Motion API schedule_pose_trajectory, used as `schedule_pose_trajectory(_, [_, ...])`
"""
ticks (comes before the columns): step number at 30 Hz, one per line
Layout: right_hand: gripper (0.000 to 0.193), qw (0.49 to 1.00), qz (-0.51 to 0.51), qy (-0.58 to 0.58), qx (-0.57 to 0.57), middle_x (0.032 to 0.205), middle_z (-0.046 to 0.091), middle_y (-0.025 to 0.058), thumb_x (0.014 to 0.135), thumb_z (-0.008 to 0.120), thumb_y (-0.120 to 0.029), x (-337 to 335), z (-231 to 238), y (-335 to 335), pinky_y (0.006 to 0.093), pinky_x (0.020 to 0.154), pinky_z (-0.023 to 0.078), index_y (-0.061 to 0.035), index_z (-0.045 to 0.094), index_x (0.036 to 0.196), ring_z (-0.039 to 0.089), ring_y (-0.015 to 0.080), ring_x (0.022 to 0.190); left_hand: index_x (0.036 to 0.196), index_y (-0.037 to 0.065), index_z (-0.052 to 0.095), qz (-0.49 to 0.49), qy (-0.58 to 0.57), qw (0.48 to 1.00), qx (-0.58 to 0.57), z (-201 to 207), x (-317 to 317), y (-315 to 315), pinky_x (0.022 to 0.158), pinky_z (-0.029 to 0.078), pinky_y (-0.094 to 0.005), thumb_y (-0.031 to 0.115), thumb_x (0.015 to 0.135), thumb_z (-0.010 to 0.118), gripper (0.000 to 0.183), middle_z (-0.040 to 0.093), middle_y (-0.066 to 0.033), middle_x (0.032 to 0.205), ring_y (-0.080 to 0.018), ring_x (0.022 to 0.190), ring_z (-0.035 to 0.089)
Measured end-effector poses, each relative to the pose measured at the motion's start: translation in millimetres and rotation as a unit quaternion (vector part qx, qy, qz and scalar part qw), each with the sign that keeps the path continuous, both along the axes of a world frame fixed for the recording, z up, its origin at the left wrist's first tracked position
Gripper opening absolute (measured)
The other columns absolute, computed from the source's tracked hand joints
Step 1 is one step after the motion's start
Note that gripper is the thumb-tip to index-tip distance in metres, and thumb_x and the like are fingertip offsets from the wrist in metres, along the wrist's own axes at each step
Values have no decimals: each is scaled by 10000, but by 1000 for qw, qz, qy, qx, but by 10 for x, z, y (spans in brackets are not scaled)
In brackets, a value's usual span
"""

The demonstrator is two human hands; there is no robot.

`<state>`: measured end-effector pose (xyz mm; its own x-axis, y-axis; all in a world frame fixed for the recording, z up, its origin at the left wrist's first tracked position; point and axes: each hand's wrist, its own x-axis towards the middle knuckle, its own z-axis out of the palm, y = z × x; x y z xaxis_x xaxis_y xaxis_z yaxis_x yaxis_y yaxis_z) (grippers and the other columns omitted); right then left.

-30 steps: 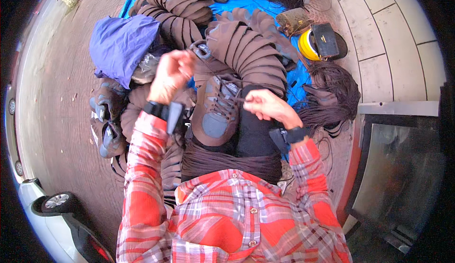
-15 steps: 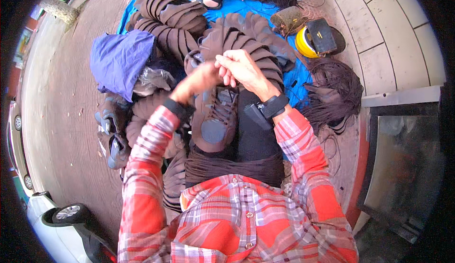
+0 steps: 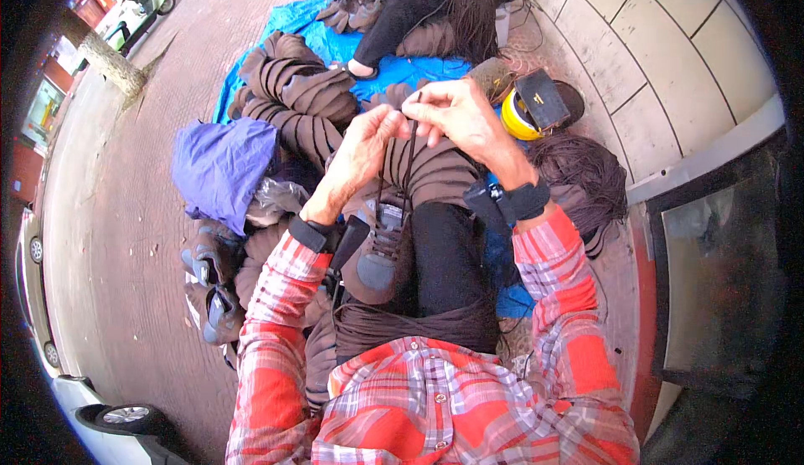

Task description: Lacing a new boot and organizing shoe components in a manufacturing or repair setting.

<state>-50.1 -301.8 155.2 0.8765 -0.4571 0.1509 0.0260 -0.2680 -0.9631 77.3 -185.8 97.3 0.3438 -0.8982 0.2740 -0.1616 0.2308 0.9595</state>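
Note:
A brown shoe upper (image 3: 373, 272) with a grey toe patch lies over my lap, toe toward me. Dark shoelace (image 3: 410, 159) runs up from its eyelets to my raised fingers. My left hand (image 3: 362, 151) is closed in a pinch at the lace. Beside it, fingertips nearly meeting, my right hand (image 3: 465, 118) pinches the lace near its upper end. More dark laces lie in a bundle (image 3: 427, 323) across my thighs. Behind my hands stretches a long row of stacked brown shoe pieces (image 3: 444, 168).
More stacked brown pieces (image 3: 297, 88) lie on a blue tarp (image 3: 331, 45). A purple cloth (image 3: 222, 164) and laced uppers (image 3: 216, 285) are at my left. To the right are a lace heap (image 3: 582, 176), a yellow container (image 3: 517, 119) and a black box (image 3: 543, 98). Another person (image 3: 410, 13) sits ahead.
My hands have risen away from the shoe, and the lace now stretches up to them. The shoe sits lower in the picture. The view has tilted up, showing more of the other person.

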Motion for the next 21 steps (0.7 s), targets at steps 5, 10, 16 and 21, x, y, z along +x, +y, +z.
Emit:
schedule_pose_trajectory(5, [154, 999, -13, -26, 42, 679, 625, 61, 810, 620, -104, -146, -21, 137, 217, 466, 482, 39, 652, 857, 576, 97, 539, 858, 41, 556, -15, -12, 1000, 16, 146, -173, 164, 636, 363, -199, 226, 959, 440, 241, 488, 42, 723, -53, 679, 423])
schedule_pose_trajectory(10, [172, 998, -6, -43, 35, 688, 621, 73, 796, 640, -97, -206, 55, 282, 212, 466, 483, 56, 647, 874, 575, 99, 543, 1030, -1, 588, -69, -52, 996, 36, 105, -166, 231, 701, 384, -206, 205, 954, 449, 260, 531, 31, 806, -63, 766, 452])
schedule_pose_trajectory(16, [151, 998, -46, -40, -13, 684, 616, 64, 778, 663, -105, -210, 59, 304, 203, 448, 455, 41, 637, 805, 564, 84, 539, 1058, -1, 575, -75, -24, 997, -2, 114, -294, 308, 686, 406, -230, 255, 952, 438, 309, 565, -1, 793, -70, 746, 485])
schedule_pose_trajectory(21, [127, 986, -103, -122, 34, 622, 599, 31, 773, 680, -123, -214, -30, 323, 198, 429, 423, -3, 641, 767, 530, 65, 481, 1120, -8, 566, -195, 231, 952, 56, -718, -197, 491, 683, 394, -211, 313, 933, 465, 385, 544, 15, 791, -85, 722, 494])
